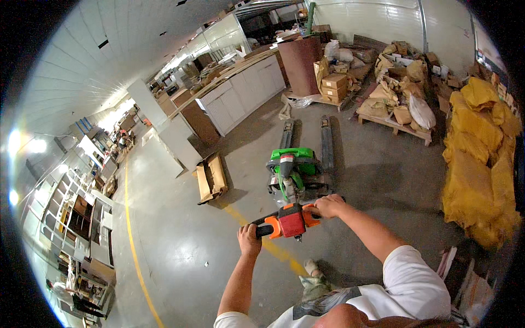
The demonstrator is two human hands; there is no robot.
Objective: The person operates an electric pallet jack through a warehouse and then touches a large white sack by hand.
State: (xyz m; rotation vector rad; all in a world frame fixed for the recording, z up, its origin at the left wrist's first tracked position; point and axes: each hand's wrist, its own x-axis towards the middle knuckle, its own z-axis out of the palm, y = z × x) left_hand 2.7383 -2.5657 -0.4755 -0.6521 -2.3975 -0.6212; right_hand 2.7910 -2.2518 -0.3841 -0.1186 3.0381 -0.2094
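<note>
Both of my hands are closed on the control handle [291, 220] of a pallet truck, a red and orange head with dark grips on each side. My left hand [249, 238] wraps the left grip, and my right hand [330, 206] wraps the right one. Beyond the handle is the green body [295, 164] of the pallet truck. Its two dark forks, the left fork [287, 134] and the right fork [327, 143], point away from me along the floor with no load on them.
A wooden pallet [395, 124] with sacks stands far right; yellow-wrapped goods [474, 169] line the right side. Ahead, cardboard boxes [334, 87] sit by a brown cylinder [299, 66]. An open carton [211, 179] lies left of the truck. Another person [74, 298] is at lower left.
</note>
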